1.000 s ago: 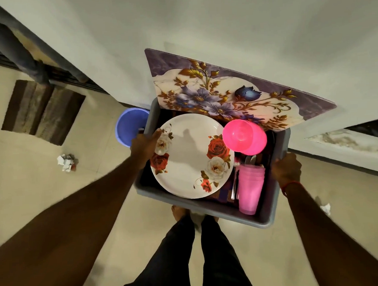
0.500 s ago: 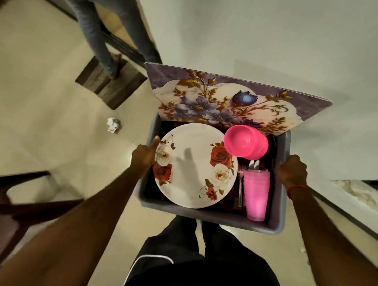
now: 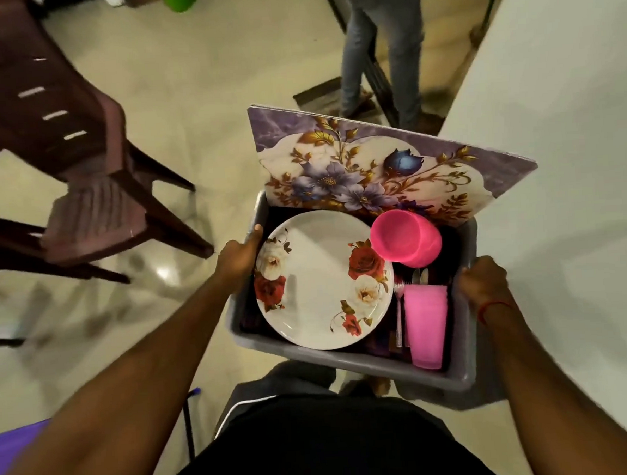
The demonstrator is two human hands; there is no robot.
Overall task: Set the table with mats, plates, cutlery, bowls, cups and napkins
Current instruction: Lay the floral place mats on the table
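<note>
I carry a grey plastic tub [image 3: 349, 365] in front of my body. My left hand [image 3: 238, 258] grips its left rim and my right hand [image 3: 481, 282] grips its right rim. Inside lies a white plate with red and white roses [image 3: 318, 284]. A pink bowl [image 3: 405, 239] sits at the back right, and a pink cup [image 3: 425, 326] lies on its side at the right. Cutlery [image 3: 400, 305] shows between plate and cup. Floral place mats [image 3: 374, 171] stand upright along the tub's far side.
Dark brown plastic chairs [image 3: 60, 142] stand on the tiled floor at the left. A person in jeans [image 3: 377, 49] stands ahead by a doorway. A white wall [image 3: 554, 112] runs along the right. A purple object [image 3: 13, 446] shows at the lower left edge.
My view has swung left along the floor: the chairs have come into view, the standing person has shifted to the upper right. Both hands keep their hold on the tub.
</note>
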